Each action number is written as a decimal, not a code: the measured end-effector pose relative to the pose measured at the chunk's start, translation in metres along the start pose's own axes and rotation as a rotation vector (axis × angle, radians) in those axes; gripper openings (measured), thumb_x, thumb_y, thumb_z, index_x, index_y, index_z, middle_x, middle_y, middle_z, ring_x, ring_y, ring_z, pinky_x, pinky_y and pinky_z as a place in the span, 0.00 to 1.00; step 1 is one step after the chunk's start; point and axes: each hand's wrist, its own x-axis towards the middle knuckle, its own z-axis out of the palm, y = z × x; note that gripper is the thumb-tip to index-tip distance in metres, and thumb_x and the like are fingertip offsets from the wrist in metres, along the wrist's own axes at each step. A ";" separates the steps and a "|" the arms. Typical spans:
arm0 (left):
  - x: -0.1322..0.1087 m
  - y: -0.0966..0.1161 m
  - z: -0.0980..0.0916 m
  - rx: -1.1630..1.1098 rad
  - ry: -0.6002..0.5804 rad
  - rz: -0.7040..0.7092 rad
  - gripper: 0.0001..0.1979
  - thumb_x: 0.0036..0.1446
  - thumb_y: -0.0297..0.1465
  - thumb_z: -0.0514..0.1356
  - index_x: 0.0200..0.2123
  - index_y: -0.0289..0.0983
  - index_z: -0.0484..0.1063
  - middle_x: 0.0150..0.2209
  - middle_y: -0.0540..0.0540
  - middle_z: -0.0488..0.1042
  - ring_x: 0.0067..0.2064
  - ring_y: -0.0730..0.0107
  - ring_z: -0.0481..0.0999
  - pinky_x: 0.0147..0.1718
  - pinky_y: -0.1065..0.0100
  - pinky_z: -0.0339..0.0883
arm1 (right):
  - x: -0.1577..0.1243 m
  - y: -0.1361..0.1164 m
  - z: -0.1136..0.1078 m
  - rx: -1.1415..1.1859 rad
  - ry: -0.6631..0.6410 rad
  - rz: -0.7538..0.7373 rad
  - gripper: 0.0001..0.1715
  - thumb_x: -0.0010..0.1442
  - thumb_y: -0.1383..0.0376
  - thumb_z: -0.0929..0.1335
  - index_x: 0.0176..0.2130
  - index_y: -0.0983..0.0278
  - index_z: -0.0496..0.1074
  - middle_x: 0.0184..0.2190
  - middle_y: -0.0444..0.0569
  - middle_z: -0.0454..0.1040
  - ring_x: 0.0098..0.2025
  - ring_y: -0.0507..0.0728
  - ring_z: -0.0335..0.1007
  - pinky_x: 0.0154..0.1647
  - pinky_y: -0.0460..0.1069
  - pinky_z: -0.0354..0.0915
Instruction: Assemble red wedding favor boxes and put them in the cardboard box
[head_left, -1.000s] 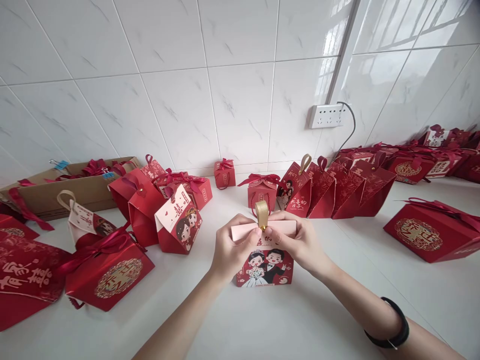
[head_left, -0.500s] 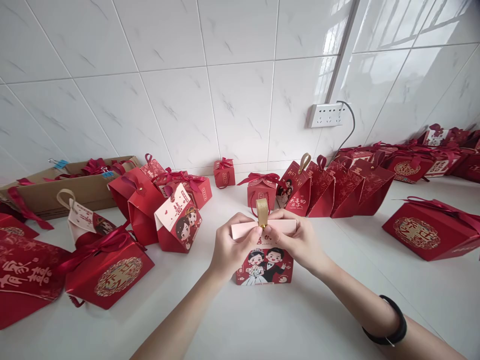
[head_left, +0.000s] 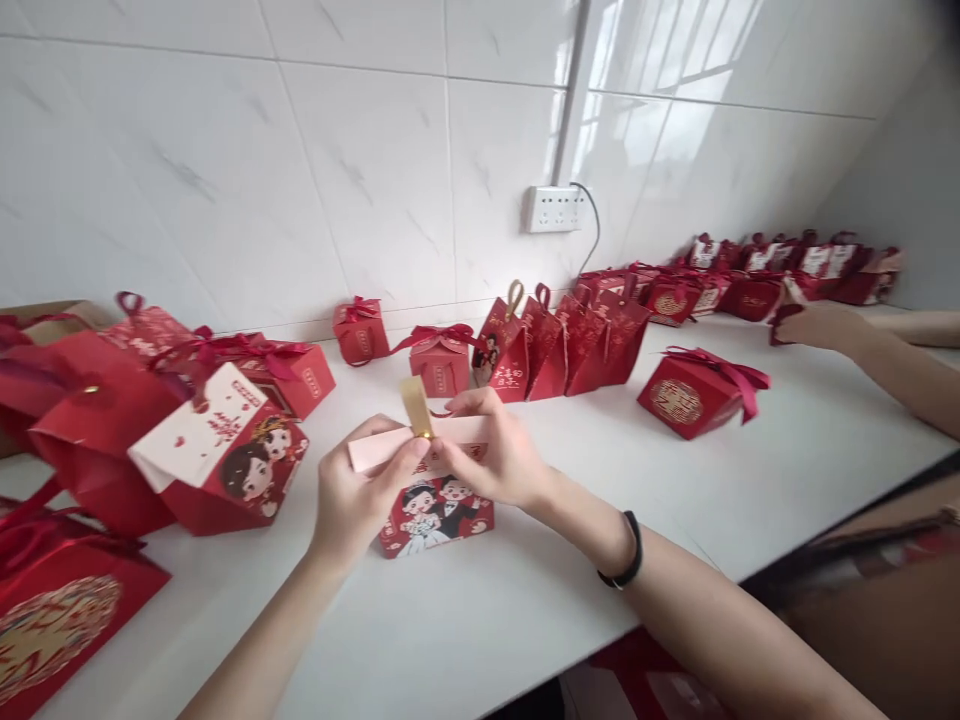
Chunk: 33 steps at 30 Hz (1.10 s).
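A red gift box point(head_left: 442, 515) with a cartoon bride and groom on its front stands on the white table before me. My left hand point(head_left: 360, 495) pinches the left part of its pale pink top edge, thumb near the middle. From the other side my right hand point(head_left: 499, 455) grips the same edge, its thumb close to the left one. Between the thumbs, a gold ribbon loop point(head_left: 415, 405) rises from a small gold fastener point(head_left: 426, 435). My fingers hide part of the box's upper front.
Left of my hands are more red boxes, including a cream-topped box point(head_left: 232, 450). A row of looped boxes point(head_left: 562, 345) stands behind, with a ribboned box point(head_left: 694, 390) to the right. Another person's hand point(head_left: 814, 325) reaches in at far right. A power strip point(head_left: 555, 210) is on the wall.
The view has turned to the right, so things sit further left in it. Another person's arms and hand have come into sight. Both my hands still grip the box.
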 end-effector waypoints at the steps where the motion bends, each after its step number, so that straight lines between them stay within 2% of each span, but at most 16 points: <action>1: 0.000 -0.001 0.000 0.011 0.008 0.013 0.12 0.52 0.40 0.63 0.28 0.36 0.73 0.26 0.49 0.75 0.28 0.70 0.74 0.25 0.76 0.67 | 0.000 0.001 0.000 -0.011 -0.009 -0.021 0.17 0.57 0.55 0.65 0.42 0.61 0.59 0.36 0.50 0.74 0.31 0.54 0.72 0.31 0.48 0.69; 4: 0.001 -0.003 -0.001 0.044 0.032 0.043 0.10 0.52 0.38 0.64 0.28 0.37 0.73 0.26 0.51 0.75 0.27 0.72 0.73 0.24 0.77 0.66 | 0.001 0.003 -0.001 -0.028 -0.046 -0.039 0.18 0.58 0.53 0.64 0.42 0.61 0.57 0.32 0.47 0.73 0.26 0.52 0.70 0.27 0.48 0.67; 7: 0.002 -0.004 -0.001 0.049 0.051 0.045 0.08 0.50 0.35 0.66 0.27 0.37 0.73 0.25 0.53 0.75 0.26 0.73 0.73 0.23 0.78 0.67 | 0.001 0.004 0.000 -0.027 -0.064 -0.050 0.18 0.59 0.51 0.63 0.42 0.60 0.56 0.29 0.45 0.71 0.27 0.52 0.71 0.28 0.47 0.67; 11: 0.001 -0.006 0.001 0.032 0.111 -0.004 0.09 0.46 0.35 0.67 0.28 0.36 0.73 0.26 0.51 0.76 0.27 0.72 0.74 0.23 0.78 0.68 | 0.001 0.005 0.001 -0.107 -0.078 -0.056 0.19 0.59 0.52 0.64 0.43 0.60 0.56 0.30 0.45 0.72 0.28 0.52 0.73 0.30 0.46 0.69; 14: 0.000 -0.008 0.005 0.006 0.223 -0.080 0.13 0.41 0.34 0.69 0.31 0.36 0.74 0.27 0.50 0.77 0.26 0.71 0.75 0.21 0.77 0.70 | 0.002 0.006 0.001 -0.186 -0.071 -0.179 0.17 0.60 0.56 0.64 0.45 0.62 0.56 0.33 0.48 0.74 0.33 0.54 0.74 0.33 0.48 0.70; 17: 0.001 -0.011 0.008 0.003 0.296 -0.074 0.16 0.36 0.35 0.69 0.30 0.36 0.74 0.27 0.49 0.77 0.26 0.68 0.76 0.20 0.75 0.71 | 0.004 0.006 0.002 -0.273 -0.091 -0.277 0.12 0.62 0.61 0.61 0.45 0.63 0.57 0.33 0.48 0.74 0.34 0.54 0.74 0.33 0.48 0.70; 21: 0.004 -0.016 0.008 0.023 0.316 -0.060 0.14 0.33 0.37 0.69 0.25 0.37 0.74 0.22 0.50 0.75 0.21 0.70 0.74 0.16 0.76 0.68 | 0.005 0.004 0.001 -0.333 -0.108 -0.283 0.10 0.63 0.62 0.60 0.44 0.64 0.58 0.32 0.47 0.73 0.32 0.52 0.74 0.32 0.47 0.70; 27: 0.003 -0.017 0.006 0.036 0.318 -0.023 0.12 0.34 0.35 0.69 0.25 0.37 0.74 0.23 0.51 0.76 0.21 0.71 0.74 0.16 0.77 0.67 | 0.003 0.005 0.002 -0.218 -0.063 -0.282 0.08 0.63 0.63 0.59 0.43 0.62 0.57 0.33 0.47 0.73 0.35 0.52 0.74 0.32 0.46 0.70; 33: 0.006 -0.012 0.009 0.096 0.252 0.142 0.08 0.41 0.35 0.67 0.23 0.38 0.72 0.22 0.53 0.73 0.21 0.73 0.72 0.17 0.77 0.66 | 0.003 0.007 0.002 -0.136 -0.058 -0.267 0.07 0.64 0.63 0.59 0.43 0.61 0.56 0.36 0.48 0.74 0.36 0.52 0.72 0.33 0.47 0.70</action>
